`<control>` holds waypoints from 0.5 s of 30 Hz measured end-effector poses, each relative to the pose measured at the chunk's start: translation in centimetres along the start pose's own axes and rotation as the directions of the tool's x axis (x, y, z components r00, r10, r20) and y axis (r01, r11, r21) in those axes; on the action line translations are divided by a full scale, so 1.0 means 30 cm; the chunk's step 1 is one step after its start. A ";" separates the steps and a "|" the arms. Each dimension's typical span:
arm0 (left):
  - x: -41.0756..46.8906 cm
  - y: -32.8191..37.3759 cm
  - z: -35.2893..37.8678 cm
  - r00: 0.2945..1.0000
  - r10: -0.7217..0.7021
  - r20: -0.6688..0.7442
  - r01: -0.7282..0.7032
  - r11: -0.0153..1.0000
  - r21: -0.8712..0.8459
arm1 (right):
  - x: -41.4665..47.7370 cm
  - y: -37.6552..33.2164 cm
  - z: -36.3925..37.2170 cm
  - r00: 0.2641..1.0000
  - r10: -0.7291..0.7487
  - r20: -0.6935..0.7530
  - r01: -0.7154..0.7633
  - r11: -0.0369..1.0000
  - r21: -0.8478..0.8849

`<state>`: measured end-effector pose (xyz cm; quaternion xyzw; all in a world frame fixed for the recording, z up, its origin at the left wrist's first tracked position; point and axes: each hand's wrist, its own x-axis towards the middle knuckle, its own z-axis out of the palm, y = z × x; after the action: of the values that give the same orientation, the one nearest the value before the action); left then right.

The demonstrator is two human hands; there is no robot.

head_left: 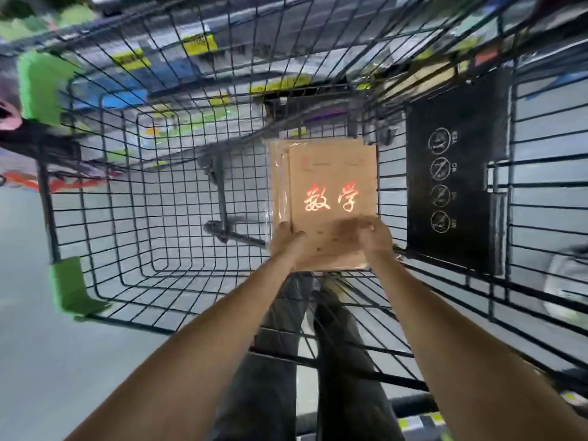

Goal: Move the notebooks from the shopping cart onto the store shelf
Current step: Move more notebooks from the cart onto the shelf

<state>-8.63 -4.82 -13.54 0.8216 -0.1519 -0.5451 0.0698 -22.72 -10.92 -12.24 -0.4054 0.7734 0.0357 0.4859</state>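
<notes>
Black wire shopping cart [105, 202]: open mesh basket seen from above, filling most of the view.

Pale grey shop floor [31, 345]: visible through and to the left of the mesh.

Blurred store shelving with yellow price labels [197, 46]: beyond the far end of the cart; its contents cannot be read.

Black plastic flap with four white round warning icons [455, 173]: against the mesh on the right side of the cart.

Dark trousers [334, 361]: the person's legs, seen through the near mesh.

Stack of tan kraft-paper notebooks in clear plastic wrap [331, 186]: top cover bears two red brush characters. It sits inside the basket, towards the right, just beside the black flap. Whether it rests on the basket floor or is lifted cannot be told.

Green plastic corner bumpers [68, 288]: two, on the cart's left corners.

Left hand [286, 240]: grasps the near left edge of the stack, thumb on the cover.

Right hand [375, 237]: motion-blurred, grasps the near right corner, fingers across the cover.
</notes>
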 end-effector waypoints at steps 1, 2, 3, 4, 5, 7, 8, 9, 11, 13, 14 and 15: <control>0.003 0.007 0.009 1.000 -0.002 -0.015 0.003 1.000 0.014 | 0.013 0.004 0.010 1.000 0.015 -0.026 -0.015 1.000 0.006; 0.013 0.010 0.015 0.999 -0.014 -0.037 0.015 1.000 0.018 | 0.013 0.002 0.012 0.998 0.025 -0.058 -0.025 1.000 0.005; 0.013 0.017 0.018 0.998 -0.010 -0.060 0.009 1.000 -0.019 | 0.013 0.003 0.012 0.995 0.010 -0.097 -0.010 1.000 0.003; 0.015 0.021 0.019 0.996 -0.014 -0.085 0.012 1.000 -0.022 | 0.016 0.006 0.013 0.990 0.010 -0.138 -0.012 1.000 -0.010; 0.022 0.022 0.022 0.994 -0.023 -0.109 0.018 0.999 -0.046 | 0.022 0.011 0.014 0.987 0.019 -0.159 -0.019 1.000 0.000; 0.034 0.016 0.016 0.987 -0.056 -0.149 0.046 0.997 -0.069 | 0.028 0.008 0.019 0.991 0.033 -0.129 -0.031 0.999 0.017; 0.034 0.015 0.002 0.986 -0.070 -0.153 0.059 0.995 -0.079 | 0.027 -0.002 0.021 0.993 0.054 -0.101 -0.047 0.997 0.064; 0.045 0.005 -0.009 0.983 -0.081 -0.164 0.066 0.993 -0.095 | 0.034 -0.005 0.027 0.995 0.072 -0.071 -0.065 0.993 0.100; 0.044 -0.010 -0.047 0.985 -0.101 -0.143 0.087 0.991 -0.102 | 0.036 -0.017 0.040 0.998 0.056 -0.015 -0.055 0.996 0.065; 0.027 -0.040 -0.084 0.989 -0.109 -0.100 0.096 0.988 -0.120 | 0.021 -0.027 0.058 0.999 -0.005 0.037 0.004 0.999 0.036; 0.028 -0.043 -0.094 0.990 -0.118 -0.082 0.105 0.983 -0.152 | 0.017 -0.037 0.059 0.999 -0.025 0.048 0.023 0.999 0.042; 0.020 -0.054 -0.108 0.989 -0.123 -0.086 0.103 0.973 -0.204 | 0.011 -0.038 0.062 0.999 -0.034 0.041 0.031 0.998 0.058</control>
<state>-5.17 -3.66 -13.24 0.8436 -0.0460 -0.5195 0.1280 -20.69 -11.03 -13.09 -0.4029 0.7570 0.0141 0.5142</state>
